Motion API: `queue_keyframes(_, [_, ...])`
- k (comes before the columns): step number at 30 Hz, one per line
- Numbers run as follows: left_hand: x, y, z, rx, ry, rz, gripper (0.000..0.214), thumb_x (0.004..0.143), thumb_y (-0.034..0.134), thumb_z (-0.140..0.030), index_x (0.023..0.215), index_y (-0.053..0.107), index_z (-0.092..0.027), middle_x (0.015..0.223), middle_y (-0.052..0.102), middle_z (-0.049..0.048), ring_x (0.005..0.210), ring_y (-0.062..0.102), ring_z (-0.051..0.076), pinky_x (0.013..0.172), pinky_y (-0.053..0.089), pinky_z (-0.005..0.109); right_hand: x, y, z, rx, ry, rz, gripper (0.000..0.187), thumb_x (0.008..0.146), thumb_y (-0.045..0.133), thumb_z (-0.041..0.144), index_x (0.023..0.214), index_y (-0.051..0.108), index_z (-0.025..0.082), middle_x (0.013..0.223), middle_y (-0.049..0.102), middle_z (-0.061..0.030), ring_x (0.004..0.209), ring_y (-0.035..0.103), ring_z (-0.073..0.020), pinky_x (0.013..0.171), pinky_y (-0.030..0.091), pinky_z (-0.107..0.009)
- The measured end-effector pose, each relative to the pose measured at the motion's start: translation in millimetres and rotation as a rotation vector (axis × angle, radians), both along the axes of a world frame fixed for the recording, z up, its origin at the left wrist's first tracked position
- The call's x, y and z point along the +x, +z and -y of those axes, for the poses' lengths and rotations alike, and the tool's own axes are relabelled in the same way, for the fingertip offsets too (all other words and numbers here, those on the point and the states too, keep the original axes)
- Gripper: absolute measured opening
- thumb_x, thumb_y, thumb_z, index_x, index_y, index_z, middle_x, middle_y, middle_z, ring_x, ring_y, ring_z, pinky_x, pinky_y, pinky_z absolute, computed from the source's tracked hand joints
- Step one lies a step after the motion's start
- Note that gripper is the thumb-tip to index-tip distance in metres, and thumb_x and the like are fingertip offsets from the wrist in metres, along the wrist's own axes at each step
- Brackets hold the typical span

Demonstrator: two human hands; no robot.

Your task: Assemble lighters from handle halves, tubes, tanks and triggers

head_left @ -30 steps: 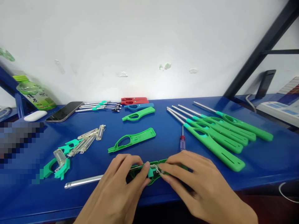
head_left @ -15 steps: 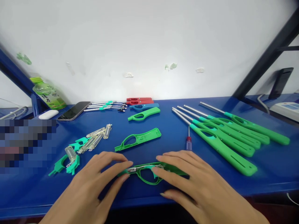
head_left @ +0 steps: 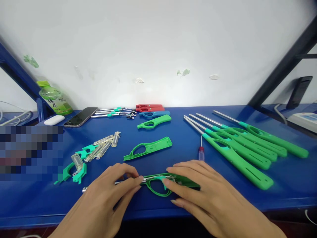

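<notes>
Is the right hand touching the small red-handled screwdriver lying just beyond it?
Apart. The head view shows a strip of blue table between the right hand and the screwdriver; its fingers rest on the green lighter shell.
</notes>
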State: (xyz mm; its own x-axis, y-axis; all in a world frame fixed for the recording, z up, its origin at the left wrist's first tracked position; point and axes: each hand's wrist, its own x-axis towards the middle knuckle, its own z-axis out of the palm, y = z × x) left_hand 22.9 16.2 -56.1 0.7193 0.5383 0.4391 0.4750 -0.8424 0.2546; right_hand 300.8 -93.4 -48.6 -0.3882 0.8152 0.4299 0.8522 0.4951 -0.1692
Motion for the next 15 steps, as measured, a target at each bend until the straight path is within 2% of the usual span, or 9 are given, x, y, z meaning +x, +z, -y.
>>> queue_keyframes(4, [0, 1.5, -1, 0.042, -0.007, 0.0, 0.023, 0.111, 0.055, -0.029, 0.117, 0.077, -0.033, 0.12, 0.073, 0.0009, 0.104, 0.075, 0.017, 0.092, 0.064, 0.027, -1, 2.4, -2, -0.01, 0.003, -0.021, 0.028, 0.116, 0.051, 0.035, 0.136, 0.069, 0.029, 0.135, 0.075, -0.0012, 0.127, 0.069, -0.0186, 0.108, 0.057, -0.037])
queue_keyframes(10, [5, 6.5, 4, 0.108, -0.03, 0.002, 0.029, 0.108, 0.059, -0.022, 0.133, 0.071, -0.031, 0.123, 0.073, 0.0026, 0.114, 0.071, 0.022, 0.099, 0.063, 0.036, -3, 2.6, -1, 0.015, -0.002, -0.023, 0.027, 0.115, 0.053, 0.034, 0.133, 0.073, 0.03, 0.133, 0.077, -0.001, 0.125, 0.072, -0.0179, 0.108, 0.059, -0.036])
queue_keyframes(15, [12, 14.3, 2, 0.095, -0.042, 0.064, 0.029, 0.109, 0.056, -0.014, 0.128, 0.07, -0.029, 0.116, 0.073, 0.0015, 0.108, 0.069, 0.018, 0.094, 0.059, 0.032, -3, -7.6, 1, 0.089, -0.05, -0.036, 0.031, 0.116, 0.05, 0.039, 0.138, 0.071, 0.035, 0.138, 0.077, 0.001, 0.128, 0.072, -0.0182, 0.111, 0.059, -0.037])
